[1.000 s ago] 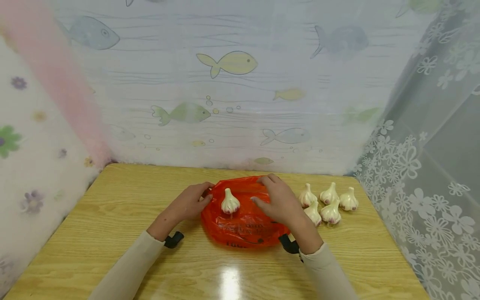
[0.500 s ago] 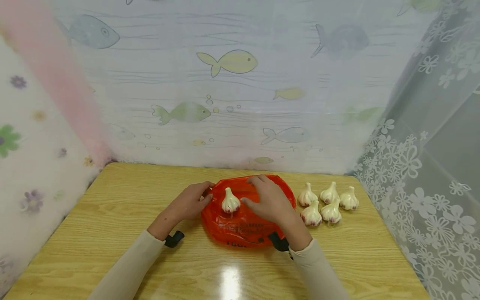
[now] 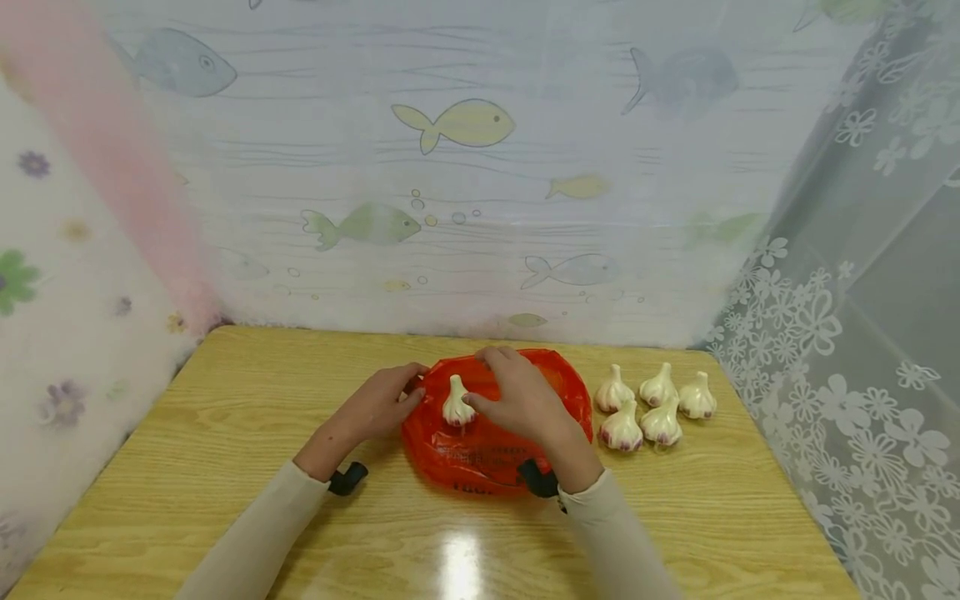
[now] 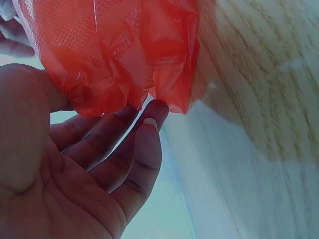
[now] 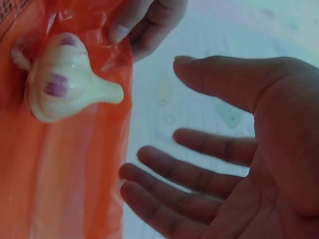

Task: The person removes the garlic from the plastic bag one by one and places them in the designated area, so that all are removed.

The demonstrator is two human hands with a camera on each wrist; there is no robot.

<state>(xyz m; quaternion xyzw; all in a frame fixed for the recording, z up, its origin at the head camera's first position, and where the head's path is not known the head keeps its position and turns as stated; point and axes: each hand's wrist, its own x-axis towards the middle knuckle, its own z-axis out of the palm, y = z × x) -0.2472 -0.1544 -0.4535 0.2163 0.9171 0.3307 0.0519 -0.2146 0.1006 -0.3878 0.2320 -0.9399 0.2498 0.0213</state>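
Note:
A red plastic bag (image 3: 450,467) with dark print lies spread on the table between both hands. At its left edge, my left hand (image 3: 381,404) pinches the film between thumb and fingers; the left wrist view shows the crumpled edge of the bag (image 4: 109,59) there. One garlic bulb (image 3: 455,408), white with purple patches, sits on the red film, stem up in the head view. My right hand (image 3: 521,400) hovers over the bag just right of this bulb, thumb and fingers spread. In the right wrist view a gap separates the fingers from the garlic bulb (image 5: 62,87).
Several more garlic bulbs (image 3: 658,387) stand grouped on the table right of the bag. The wooden table (image 3: 247,400) meets a fish-patterned curtain (image 3: 465,250) at the back. A lace curtain (image 3: 817,325) hangs along the right side.
My right hand has moved left across the bag toward the single bulb, uncovering the bag's right edge. My left hand keeps its place on the bag.

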